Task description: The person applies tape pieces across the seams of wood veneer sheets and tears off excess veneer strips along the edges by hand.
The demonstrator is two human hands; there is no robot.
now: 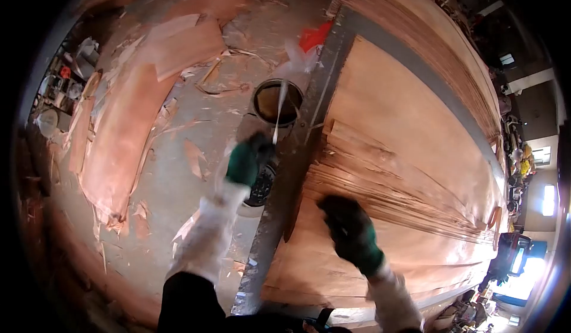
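Observation:
My left hand (250, 157), in a green and black glove, is closed around the near end of a thin pale stick (279, 113). The far end of the stick lies over a round bucket (270, 100) with brownish contents, beside the table edge. My right hand (348, 232), gloved alike, is over the reddish-brown veneer sheets (386, 196) on the table, near their layered edges. Its fingers are dark and blurred, so whether they are apart or pressed together is unclear. Part of a second round container (260, 190) shows below my left hand.
The grey table edge (285, 196) runs between floor and sheets. Veneer pieces (122, 148) and scraps lie on the floor at the left. A red and clear plastic bag (315, 37) lies beyond the bucket. Another veneer stack (428, 30) stands at the far side.

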